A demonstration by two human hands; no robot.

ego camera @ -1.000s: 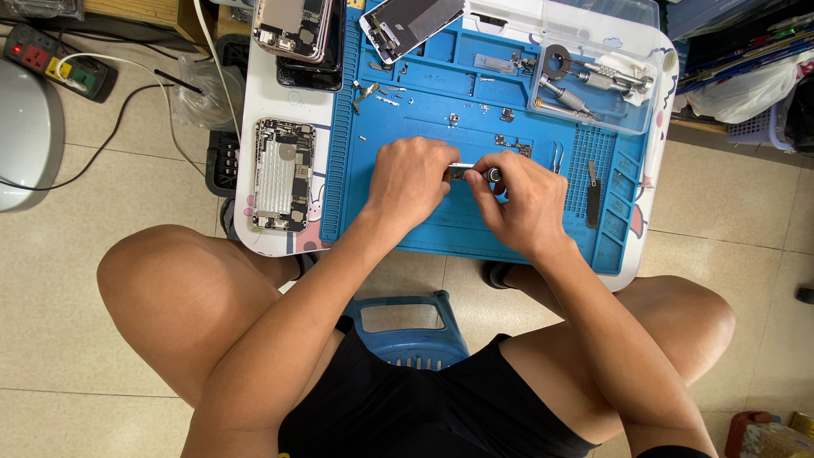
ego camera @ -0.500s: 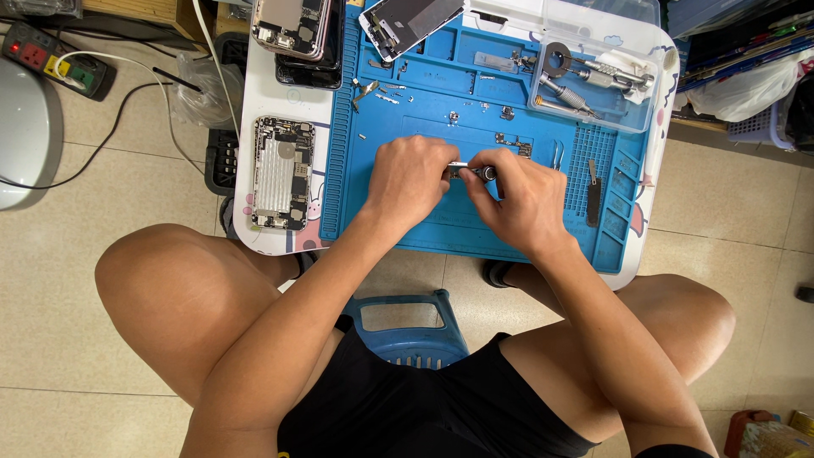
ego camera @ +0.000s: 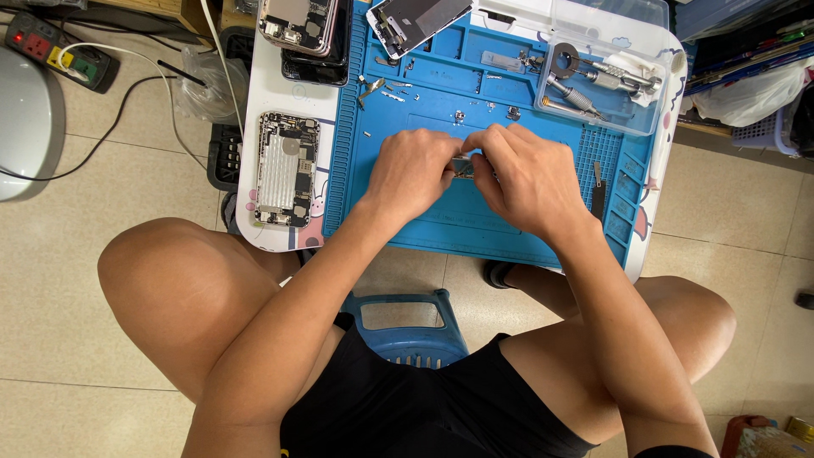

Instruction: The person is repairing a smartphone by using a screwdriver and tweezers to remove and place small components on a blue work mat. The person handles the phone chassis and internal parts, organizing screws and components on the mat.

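Head view. Item: small dark metallic phone component (ego camera: 464, 167), pinched over the blue silicone work mat (ego camera: 441, 212) between your left hand (ego camera: 413, 174) and right hand (ego camera: 527, 176), fingertips closed on it. Likely light, thin, fragile; grip edges only.

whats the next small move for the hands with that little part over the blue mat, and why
Probably lower the small metal part onto the blue mat before changing grip. The left hand and right hand both pinch it at their fingertips, which hide most of it, and loose screws lie close by, so a slip could scatter or lose pieces.
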